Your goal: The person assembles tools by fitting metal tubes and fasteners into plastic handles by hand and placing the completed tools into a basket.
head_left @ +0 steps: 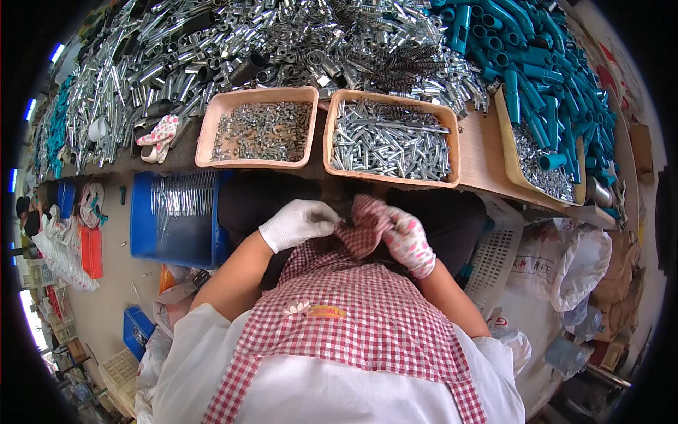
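Note:
A red-and-white checked apron (353, 311) covers my front, and its lower edge is lifted and bunched over my lap. My right hand (412, 247), in a white glove with pink spots, is closed around the bunched cloth. On the other side of that bunch, my left hand (301, 223) wears a plain white glove; its fingers are pinched together at the cloth's dark edge. Whether anything small lies inside the folds is hidden. Just beyond my hands stand a tray of small metal parts (260, 164) and a tray of metal pins and springs (393, 179).
Heaped metal tubes and springs (282, 49) fill the bench behind the trays. Teal tubes (544, 78) pile up at the right, by another tray (526, 166). A spotted glove (161, 136) lies at left. Below are a blue bin (176, 239) and a white plastic crate (494, 247).

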Demonstrator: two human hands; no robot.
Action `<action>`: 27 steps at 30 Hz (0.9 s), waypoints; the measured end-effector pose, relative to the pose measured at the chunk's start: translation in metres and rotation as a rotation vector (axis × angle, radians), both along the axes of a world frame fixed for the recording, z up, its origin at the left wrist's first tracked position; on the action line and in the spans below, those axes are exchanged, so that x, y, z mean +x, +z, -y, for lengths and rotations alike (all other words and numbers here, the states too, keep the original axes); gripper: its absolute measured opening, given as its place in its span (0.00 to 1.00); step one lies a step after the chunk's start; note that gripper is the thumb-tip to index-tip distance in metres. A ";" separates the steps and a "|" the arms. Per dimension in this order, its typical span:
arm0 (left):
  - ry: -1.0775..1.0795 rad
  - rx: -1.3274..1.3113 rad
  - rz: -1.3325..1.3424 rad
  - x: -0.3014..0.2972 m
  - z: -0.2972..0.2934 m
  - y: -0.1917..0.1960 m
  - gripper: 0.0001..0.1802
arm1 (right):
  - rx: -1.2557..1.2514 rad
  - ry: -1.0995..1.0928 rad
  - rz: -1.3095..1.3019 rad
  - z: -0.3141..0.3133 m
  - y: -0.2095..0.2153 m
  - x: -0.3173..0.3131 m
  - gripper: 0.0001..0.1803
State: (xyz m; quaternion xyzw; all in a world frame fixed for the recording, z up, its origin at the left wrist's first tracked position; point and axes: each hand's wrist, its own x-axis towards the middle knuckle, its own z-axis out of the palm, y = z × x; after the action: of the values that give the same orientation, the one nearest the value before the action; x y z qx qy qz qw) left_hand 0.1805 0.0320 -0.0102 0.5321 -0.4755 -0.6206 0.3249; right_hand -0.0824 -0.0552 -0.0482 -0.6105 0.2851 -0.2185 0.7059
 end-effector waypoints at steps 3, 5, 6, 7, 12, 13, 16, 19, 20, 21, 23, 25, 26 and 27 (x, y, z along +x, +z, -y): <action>-0.310 0.041 0.427 -0.009 -0.001 0.007 0.21 | 0.256 -0.215 0.135 0.016 0.006 0.002 0.18; -0.396 -0.024 0.599 -0.039 -0.010 -0.006 0.24 | 0.432 -0.296 0.186 0.021 0.007 0.005 0.12; -0.441 -0.137 0.630 -0.049 -0.017 -0.021 0.26 | 0.435 -0.297 0.185 0.019 0.008 0.005 0.12; -0.476 -0.090 0.601 -0.055 -0.014 -0.024 0.26 | 0.483 -0.284 0.213 0.016 0.009 0.006 0.13; -0.609 -0.173 0.666 -0.068 -0.003 -0.040 0.21 | 0.540 -0.314 0.170 0.012 0.004 0.009 0.18; -0.615 -0.156 0.724 -0.068 -0.001 -0.041 0.18 | 0.584 -0.313 0.203 0.012 0.009 0.012 0.17; -0.547 -0.207 0.825 -0.066 -0.005 -0.055 0.14 | 0.747 -0.360 0.343 0.010 0.021 0.010 0.18; -0.225 -0.170 0.863 -0.065 -0.003 -0.050 0.14 | 0.664 -0.366 0.317 0.017 0.003 0.004 0.16; -0.228 -0.168 0.861 -0.064 -0.001 -0.045 0.14 | 0.609 -0.359 0.305 0.018 0.004 0.003 0.15; -0.173 -0.164 0.793 -0.063 0.001 -0.041 0.15 | 0.659 -0.370 0.323 0.020 -0.013 -0.001 0.14; -0.161 -0.119 0.789 -0.059 0.009 -0.038 0.22 | 0.698 -0.406 0.313 0.019 -0.022 -0.001 0.14; -0.133 -0.059 0.862 -0.060 0.009 -0.024 0.26 | 0.735 -0.443 0.305 0.018 -0.022 0.002 0.14; -0.106 0.004 0.932 -0.061 0.006 -0.017 0.31 | 0.719 -0.468 0.313 0.016 -0.013 0.009 0.13; -0.033 -0.105 0.997 -0.056 -0.007 -0.056 0.34 | 0.703 -0.493 0.321 0.014 -0.007 0.014 0.13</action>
State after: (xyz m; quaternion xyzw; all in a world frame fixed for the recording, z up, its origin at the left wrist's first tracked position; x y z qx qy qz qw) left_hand 0.1244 0.0386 -0.0665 0.7393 -0.6120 -0.2710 0.0745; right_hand -0.0688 -0.0692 -0.0553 -0.2063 0.3657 -0.3619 0.8323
